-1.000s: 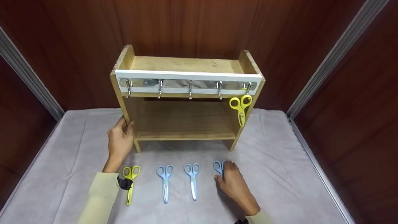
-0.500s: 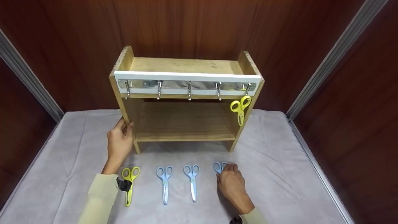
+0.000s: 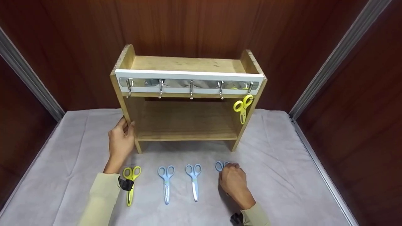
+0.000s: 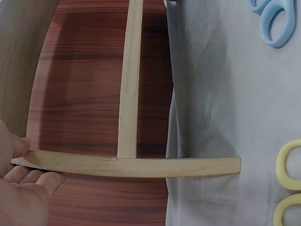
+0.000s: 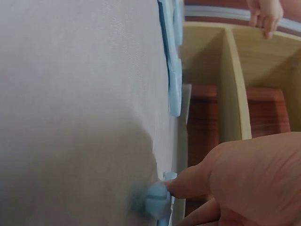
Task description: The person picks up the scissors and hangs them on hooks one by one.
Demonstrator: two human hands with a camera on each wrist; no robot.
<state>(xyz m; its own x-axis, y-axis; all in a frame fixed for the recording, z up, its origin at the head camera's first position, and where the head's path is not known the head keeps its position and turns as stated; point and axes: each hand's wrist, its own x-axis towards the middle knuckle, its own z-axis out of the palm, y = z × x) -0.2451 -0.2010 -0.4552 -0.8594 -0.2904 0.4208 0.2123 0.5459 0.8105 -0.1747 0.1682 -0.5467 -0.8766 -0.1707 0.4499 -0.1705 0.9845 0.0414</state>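
My left hand [image 3: 122, 139] grips the left side panel of a small wooden shelf [image 3: 187, 139], thumb in front and fingers behind; the left wrist view shows this hold on the panel [image 4: 188, 167]. At the right end of the row, my right hand [image 3: 234, 182] pinches a pair of blue scissors [image 3: 219, 166]. Only their finger loops show past the hand in the head view. In the right wrist view, the blade end of these scissors [image 5: 157, 200] points toward the camera beside my thumb.
Two more blue scissors [image 3: 166, 185] [image 3: 195, 182] and yellow scissors [image 3: 130, 185] lie on the grey cloth [image 3: 282, 175]. Other yellow scissors [image 3: 242, 110] hang from the rightmost hook of the white hook rail [image 3: 188, 75]. Dark wood-look walls [image 3: 188, 28] stand behind and at both sides.
My right hand has closed further over the blue scissors, its fingers more curled and its wrist slightly further left. The hanging yellow scissors have turned a little. The left hand keeps its hold.
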